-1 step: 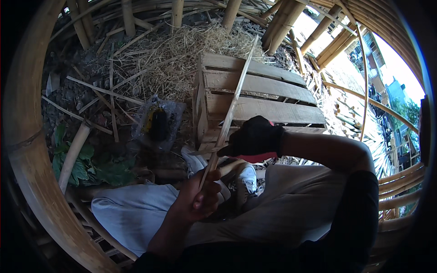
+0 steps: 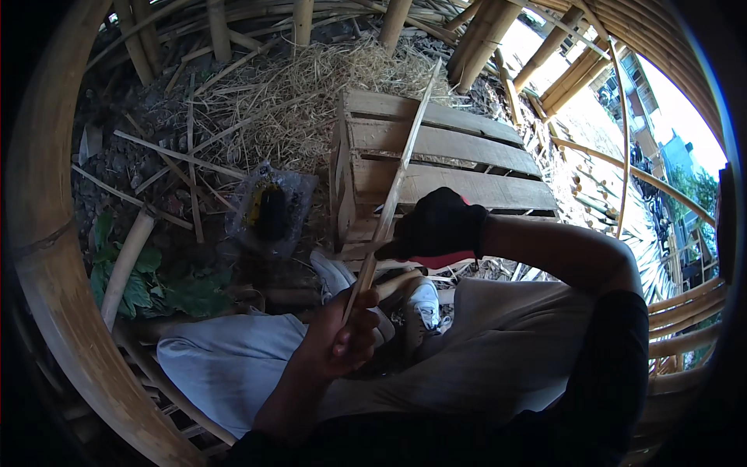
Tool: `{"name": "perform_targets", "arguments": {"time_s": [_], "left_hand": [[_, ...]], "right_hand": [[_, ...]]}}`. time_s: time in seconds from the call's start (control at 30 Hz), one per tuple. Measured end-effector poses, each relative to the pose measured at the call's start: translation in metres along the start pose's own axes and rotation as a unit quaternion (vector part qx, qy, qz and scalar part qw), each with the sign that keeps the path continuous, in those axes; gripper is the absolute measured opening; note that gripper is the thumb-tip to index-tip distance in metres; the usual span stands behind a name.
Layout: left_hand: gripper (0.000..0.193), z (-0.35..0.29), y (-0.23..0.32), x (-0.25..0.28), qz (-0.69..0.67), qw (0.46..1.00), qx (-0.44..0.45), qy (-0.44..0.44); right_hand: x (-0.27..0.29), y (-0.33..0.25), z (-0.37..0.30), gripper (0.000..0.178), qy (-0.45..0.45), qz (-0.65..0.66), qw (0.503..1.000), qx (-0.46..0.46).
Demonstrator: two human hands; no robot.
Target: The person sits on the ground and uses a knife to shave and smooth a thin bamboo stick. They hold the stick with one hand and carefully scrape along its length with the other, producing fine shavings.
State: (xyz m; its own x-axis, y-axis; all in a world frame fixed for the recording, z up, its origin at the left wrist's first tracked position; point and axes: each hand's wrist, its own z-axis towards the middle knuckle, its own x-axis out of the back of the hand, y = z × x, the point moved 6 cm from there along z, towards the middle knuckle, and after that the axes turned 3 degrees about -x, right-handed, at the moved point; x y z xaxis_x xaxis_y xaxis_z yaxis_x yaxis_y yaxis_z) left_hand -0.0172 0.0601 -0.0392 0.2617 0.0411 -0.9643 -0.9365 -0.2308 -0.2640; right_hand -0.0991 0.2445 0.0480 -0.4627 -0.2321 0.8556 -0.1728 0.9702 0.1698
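A long, split bamboo strip [image 2: 406, 159] runs slantwise from my lap up over the wooden crate. My bare left hand [image 2: 342, 333] is closed around its lower end. My right hand [image 2: 437, 227], in a black and red glove, is closed against the strip a little higher up. From its fingers a thin blade, seemingly a knife [image 2: 356, 252], sticks out leftward across the strip; its handle is hidden in the glove. Just beyond both hands stands the slatted crate [image 2: 451, 185].
Left of the crate lies a clear plastic bag [image 2: 292, 206] with a black and yellow thing in it. Straw [image 2: 272, 117] and loose bamboo pieces cover the ground. A thick bamboo pole [image 2: 47, 249] curves along the left, near green leaves [image 2: 136, 288]. My shoes [image 2: 424, 305] rest before the crate.
My right hand has moved slightly up along the strip, away from my left hand, and the blade has moved with it. My left hand stays in place.
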Motion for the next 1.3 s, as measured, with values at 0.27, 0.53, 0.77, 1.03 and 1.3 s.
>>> {"name": "perform_targets", "arguments": {"time_s": [0.27,0.53,0.77,1.03,1.3], "left_hand": [[0.031,0.005,-0.005,-0.006,-0.025,0.999,0.015,-0.025],[0.032,0.004,-0.008,-0.007,0.018,0.999,0.004,0.027],[0.036,-0.001,-0.004,-0.01,0.009,1.0,0.0,0.018],[0.036,0.003,-0.003,-0.008,0.032,0.999,0.004,0.023],[0.032,0.005,-0.003,-0.01,0.004,1.0,0.008,0.011]], "right_hand": [[-0.013,0.022,0.004,0.041,0.043,-0.03,0.994,0.1],[0.01,0.075,0.027,0.049,0.075,-0.018,0.997,-0.005],[-0.017,-0.014,-0.017,0.048,0.01,0.007,0.98,0.199],[0.004,0.054,0.025,0.077,0.014,-0.017,1.0,-0.016],[0.007,0.097,0.04,0.078,0.043,-0.014,0.998,-0.052]]}}
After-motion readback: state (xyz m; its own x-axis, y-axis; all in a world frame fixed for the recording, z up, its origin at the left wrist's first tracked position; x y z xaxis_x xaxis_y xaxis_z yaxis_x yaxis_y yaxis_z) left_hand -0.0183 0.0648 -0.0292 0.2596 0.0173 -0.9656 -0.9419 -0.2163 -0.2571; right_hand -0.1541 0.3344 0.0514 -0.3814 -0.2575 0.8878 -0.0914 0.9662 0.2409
